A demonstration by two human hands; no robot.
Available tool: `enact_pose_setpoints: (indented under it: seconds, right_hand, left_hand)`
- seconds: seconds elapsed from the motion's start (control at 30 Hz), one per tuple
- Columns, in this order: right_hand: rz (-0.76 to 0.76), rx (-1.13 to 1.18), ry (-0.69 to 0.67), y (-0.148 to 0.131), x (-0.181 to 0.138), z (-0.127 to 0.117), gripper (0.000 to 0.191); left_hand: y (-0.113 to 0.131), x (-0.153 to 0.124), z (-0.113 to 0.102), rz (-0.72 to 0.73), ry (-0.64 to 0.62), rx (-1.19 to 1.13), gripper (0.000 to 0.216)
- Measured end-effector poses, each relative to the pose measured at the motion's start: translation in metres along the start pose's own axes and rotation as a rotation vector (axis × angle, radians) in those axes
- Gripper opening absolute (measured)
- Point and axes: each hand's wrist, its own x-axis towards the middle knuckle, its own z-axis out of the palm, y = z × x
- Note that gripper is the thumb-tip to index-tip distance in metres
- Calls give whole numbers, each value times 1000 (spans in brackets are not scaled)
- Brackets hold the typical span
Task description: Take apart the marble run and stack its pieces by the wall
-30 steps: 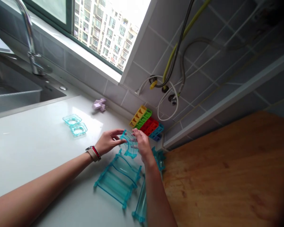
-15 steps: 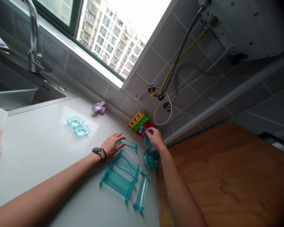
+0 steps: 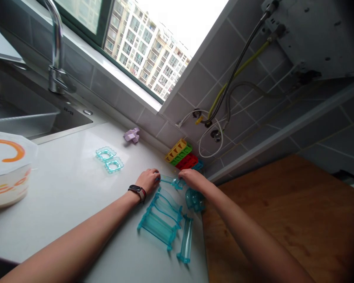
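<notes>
Nearest, a straight, see-through teal plastic trough (image 3: 187,239) lay loose on the white, glossy tabletop (image 3: 61,188). Just left of it, a see-through teal plastic panel of wavy-edged channels (image 3: 159,224) appeared to be already assembled. A rounded, see-through teal plastic piece (image 3: 194,199) lay apart, unattached.

Beyond the panel, the left hand (image 3: 149,180) was curled about the left end of a short, see-through teal plastic channel (image 3: 166,179). The right hand (image 3: 191,177) pinched a small, curved teal plastic piece (image 3: 179,183) against the channel's right end; whether the two had locked could not be confirmed.

At left, a white round tub with orange markings (image 3: 8,169) had its lid on; contents hidden. Two pale teal square plastic frames with round holes (image 3: 109,159) lay side by side, unused. A yellow, green, red and blue stack of plastic blocks (image 3: 177,151) stood by the wall. Farther left, a translucent plastic bin (image 3: 20,120) sat in the steel sink (image 3: 69,125); its contents could not be determined.
</notes>
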Motion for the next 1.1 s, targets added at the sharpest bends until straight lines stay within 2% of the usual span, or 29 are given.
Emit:
enact_pose_setpoints:
  seconds: [0.13, 0.33, 0.6, 0.73, 0.87, 1.0, 1.1]
  right_hand:
    - [-34, -104, -75, -1, 2, 3, 25]
    - [-53, -263, -168, -3, 1, 22, 24]
    - [-48, -279, -175, 3, -10, 46, 31]
    - [44, -220, -117, 15, -10, 48, 47]
    - [192, -156, -98, 28, -5, 53, 41]
    - [261, -90, -127, 34, -5, 58, 61]
    - [283, -47, -135, 35, -10, 61, 59]
  left_hand:
    - [11, -3, -3, -65, 48, 117, 22]
    - [17, -4, -8, -106, 77, 208, 17]
    - [16, -4, -9, -101, 47, 241, 16]
    - [16, -3, -9, -102, 35, 237, 17]
    - [15, -2, -8, -100, 29, 231, 17]
    - [14, -2, -8, -94, 18, 241, 18]
    - [13, -2, -8, -87, 14, 244, 19]
